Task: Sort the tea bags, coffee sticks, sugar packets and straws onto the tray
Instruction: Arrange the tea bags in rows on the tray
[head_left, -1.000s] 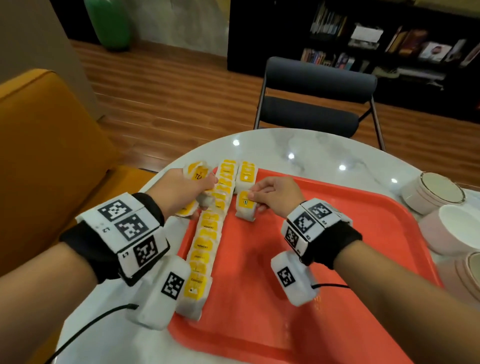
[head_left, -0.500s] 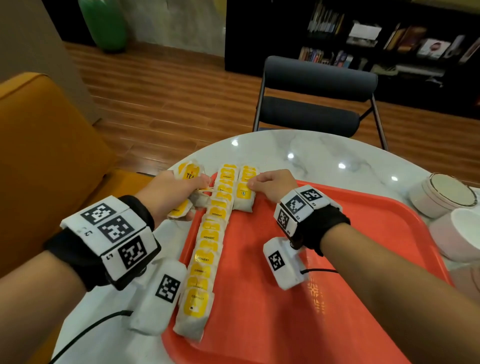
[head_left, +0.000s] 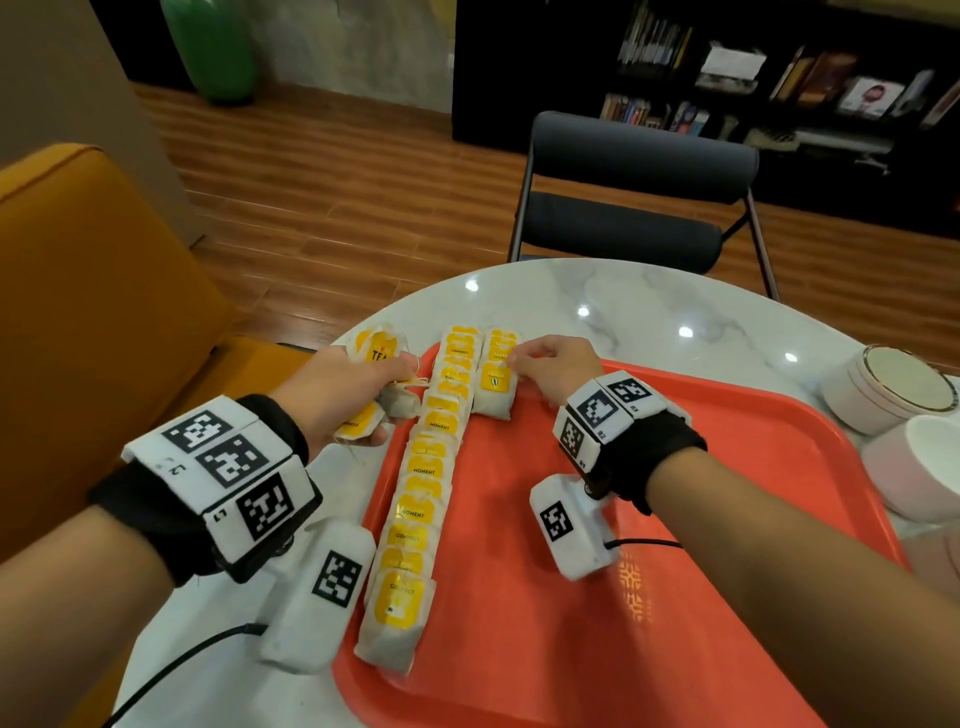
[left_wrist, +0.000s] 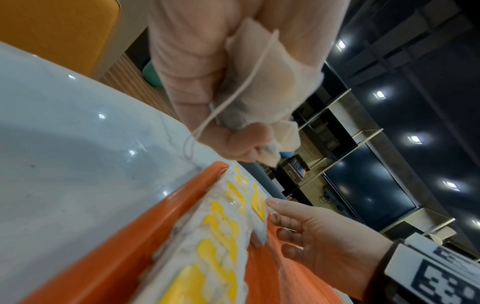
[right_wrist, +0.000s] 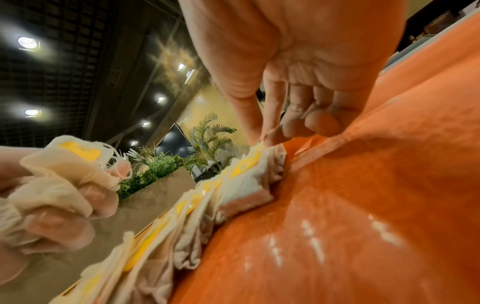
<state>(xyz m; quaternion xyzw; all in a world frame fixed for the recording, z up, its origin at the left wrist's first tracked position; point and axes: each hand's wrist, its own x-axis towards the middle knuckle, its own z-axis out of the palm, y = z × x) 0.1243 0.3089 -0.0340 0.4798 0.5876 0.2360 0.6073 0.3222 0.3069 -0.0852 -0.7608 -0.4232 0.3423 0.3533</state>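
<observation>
the left hand (head_left: 345, 387) is closed round a bundle of loose tea bags (head_left: 376, 353), fingers curled tight, with strings trailing from the fist; it sits over the tabletop (head_left: 623, 306) just beside the left rim of the red tray (head_left: 727, 519). judgement: this hand serves as a reserve, holding stock ready to feed out one bag at a time.

the right hand (head_left: 556, 366) is over the far left part of the tray. the right wrist view shows thumb and forefinger pinched on the top edge of a tea bag in the short second row (head_left: 496, 376), the other fingers (right_wrist: 322, 121) curled loosely above the tray floor. judgement: the pinch is for seating or squaring that bag against its neighbour.

a long row of tea bags (head_left: 423, 478) runs along the tray's left edge, overlapped like shingles, yellow labels up. the short second row lies touching it at the far end. judgement: overlapping saves tray space and keeps one kind together, leaving the wide bare area on the right for the other kinds.

no coffee sticks, sugar packets or straws can be seen in any view. white containers (head_left: 883, 389) stand on the tabletop beyond the tray's right rim; contents cannot be told.

judgement: task is at the tea bag stage, well short of complete.
</observation>
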